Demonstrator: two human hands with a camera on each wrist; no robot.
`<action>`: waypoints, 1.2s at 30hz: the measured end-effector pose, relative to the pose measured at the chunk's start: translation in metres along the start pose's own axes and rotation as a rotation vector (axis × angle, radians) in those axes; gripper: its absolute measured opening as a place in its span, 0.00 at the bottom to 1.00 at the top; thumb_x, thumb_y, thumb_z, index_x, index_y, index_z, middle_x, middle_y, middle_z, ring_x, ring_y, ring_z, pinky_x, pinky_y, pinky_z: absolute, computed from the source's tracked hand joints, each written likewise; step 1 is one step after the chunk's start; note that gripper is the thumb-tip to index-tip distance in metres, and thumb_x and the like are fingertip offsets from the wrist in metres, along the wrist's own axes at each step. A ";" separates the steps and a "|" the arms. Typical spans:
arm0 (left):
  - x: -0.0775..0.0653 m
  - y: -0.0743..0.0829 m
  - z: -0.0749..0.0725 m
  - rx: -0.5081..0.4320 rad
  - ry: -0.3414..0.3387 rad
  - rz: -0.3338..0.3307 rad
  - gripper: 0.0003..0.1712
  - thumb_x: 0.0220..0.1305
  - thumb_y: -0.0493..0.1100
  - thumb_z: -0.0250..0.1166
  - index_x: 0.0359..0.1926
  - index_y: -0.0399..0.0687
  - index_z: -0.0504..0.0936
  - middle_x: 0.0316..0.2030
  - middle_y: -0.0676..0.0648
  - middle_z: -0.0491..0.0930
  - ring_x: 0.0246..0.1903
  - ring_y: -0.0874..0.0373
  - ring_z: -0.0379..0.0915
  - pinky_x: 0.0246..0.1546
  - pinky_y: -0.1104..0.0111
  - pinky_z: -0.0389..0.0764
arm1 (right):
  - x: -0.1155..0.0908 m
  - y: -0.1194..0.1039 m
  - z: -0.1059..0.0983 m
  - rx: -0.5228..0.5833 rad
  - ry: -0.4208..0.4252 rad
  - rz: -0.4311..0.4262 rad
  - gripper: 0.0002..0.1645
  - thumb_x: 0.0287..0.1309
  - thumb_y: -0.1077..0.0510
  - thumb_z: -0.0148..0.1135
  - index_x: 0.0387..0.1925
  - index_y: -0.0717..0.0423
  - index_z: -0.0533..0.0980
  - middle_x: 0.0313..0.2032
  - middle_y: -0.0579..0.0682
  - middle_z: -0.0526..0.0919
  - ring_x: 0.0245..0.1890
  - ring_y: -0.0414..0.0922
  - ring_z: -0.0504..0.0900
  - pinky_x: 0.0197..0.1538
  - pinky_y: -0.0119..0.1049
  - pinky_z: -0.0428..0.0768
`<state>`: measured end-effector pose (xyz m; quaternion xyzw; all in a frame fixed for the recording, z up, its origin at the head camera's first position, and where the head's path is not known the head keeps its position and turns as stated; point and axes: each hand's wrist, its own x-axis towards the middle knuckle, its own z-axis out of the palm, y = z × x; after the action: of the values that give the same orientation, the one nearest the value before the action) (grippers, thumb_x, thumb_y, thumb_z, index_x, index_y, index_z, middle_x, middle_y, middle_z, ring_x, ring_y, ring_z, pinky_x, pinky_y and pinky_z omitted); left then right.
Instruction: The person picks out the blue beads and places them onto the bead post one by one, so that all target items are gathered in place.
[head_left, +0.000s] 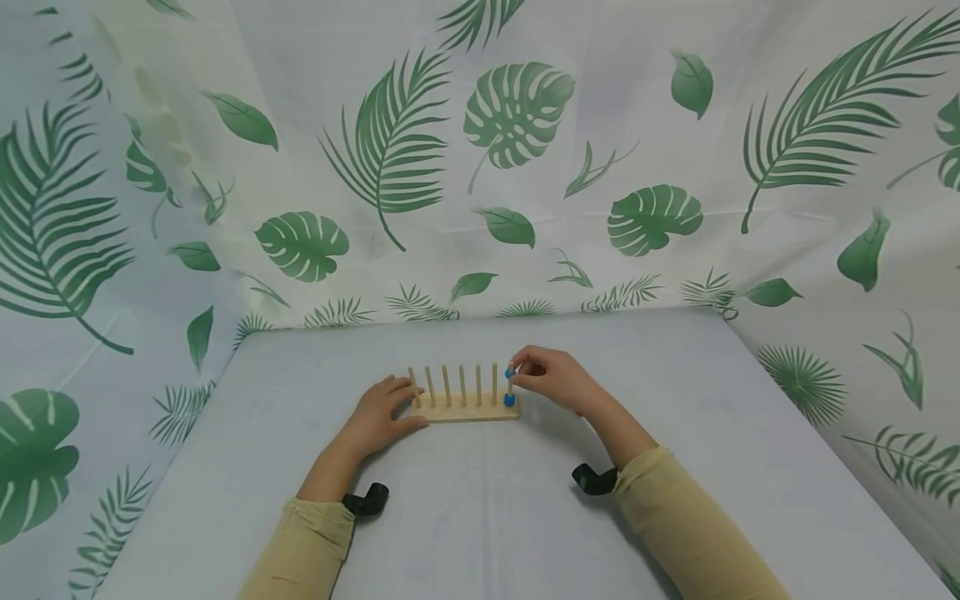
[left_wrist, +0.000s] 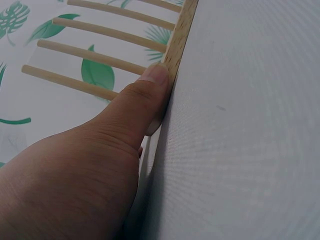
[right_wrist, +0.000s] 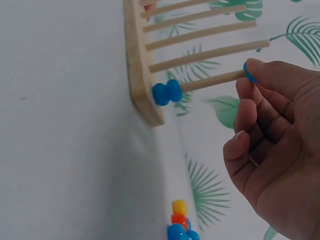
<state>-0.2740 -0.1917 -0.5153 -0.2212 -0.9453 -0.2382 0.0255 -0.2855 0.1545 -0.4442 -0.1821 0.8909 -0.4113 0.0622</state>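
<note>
At mid-frame, right hand [head_left: 552, 377] pinches rounded blue bead [head_left: 510, 373].
Left hand [head_left: 379, 415] apparently grips pale wooden peg rack [head_left: 467, 412] for steadiness.

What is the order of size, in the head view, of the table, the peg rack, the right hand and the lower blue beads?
1. Table
2. Peg rack and right hand: too alike to rank
3. Lower blue beads

plain tan sleeves [head_left: 693, 525], creased cuffs [head_left: 324, 511], bare hands [head_left: 551, 372], black, bent, rounded wrist-worn pieces [head_left: 367, 500]
</note>
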 end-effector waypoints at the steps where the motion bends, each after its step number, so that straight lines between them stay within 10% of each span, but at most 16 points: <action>1: 0.000 0.000 0.000 -0.001 0.000 -0.001 0.33 0.61 0.60 0.68 0.64 0.54 0.77 0.68 0.43 0.70 0.73 0.35 0.55 0.73 0.40 0.56 | 0.000 0.002 0.001 0.006 -0.002 0.006 0.10 0.64 0.49 0.66 0.45 0.42 0.79 0.33 0.44 0.82 0.36 0.43 0.78 0.38 0.37 0.78; 36: 0.000 0.000 -0.001 -0.005 -0.007 -0.005 0.34 0.61 0.62 0.67 0.64 0.54 0.76 0.69 0.42 0.69 0.73 0.36 0.53 0.73 0.41 0.56 | 0.001 0.035 0.025 0.119 -0.115 0.070 0.08 0.66 0.54 0.62 0.46 0.46 0.78 0.26 0.50 0.79 0.16 0.43 0.69 0.21 0.34 0.70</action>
<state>-0.2736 -0.1919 -0.5143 -0.2196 -0.9454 -0.2399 0.0209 -0.2900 0.1572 -0.4869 -0.1704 0.8656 -0.4501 0.1383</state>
